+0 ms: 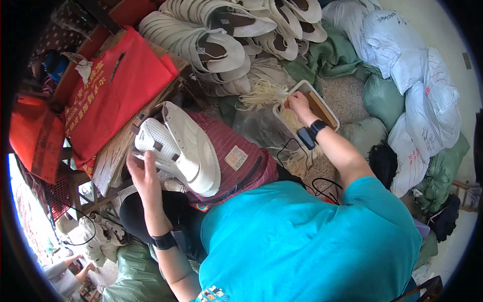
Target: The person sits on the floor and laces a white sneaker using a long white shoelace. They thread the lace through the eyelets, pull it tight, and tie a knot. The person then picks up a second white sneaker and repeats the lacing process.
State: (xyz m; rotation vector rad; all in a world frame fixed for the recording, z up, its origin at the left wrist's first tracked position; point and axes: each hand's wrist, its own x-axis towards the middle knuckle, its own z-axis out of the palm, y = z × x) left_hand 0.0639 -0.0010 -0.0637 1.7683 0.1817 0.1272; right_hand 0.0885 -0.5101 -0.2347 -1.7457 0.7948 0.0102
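Observation:
A white sneaker (193,151) with a perforated tongue rests across my lap on a maroon striped apron (221,128). My left hand (143,173) grips it at the side near the tongue, thumb on top and fingers partly hidden behind it. No lace shows in its eyelets. Reaching out to the right, my right hand (300,104) is over a white plastic bin (332,113). Its fingers are closed at the cream shoelaces (291,120) there; the fingertips are small and partly hidden. More cream laces (261,95) lie in a bundle left of the bin.
Rows of white shoes (221,50) are stacked at the far side. A wooden bench (118,146) with a red cloth bag (121,95) stands left. White sacks (395,45) and green sacks (385,95) line the right. Black cables (324,186) lie beside my right side.

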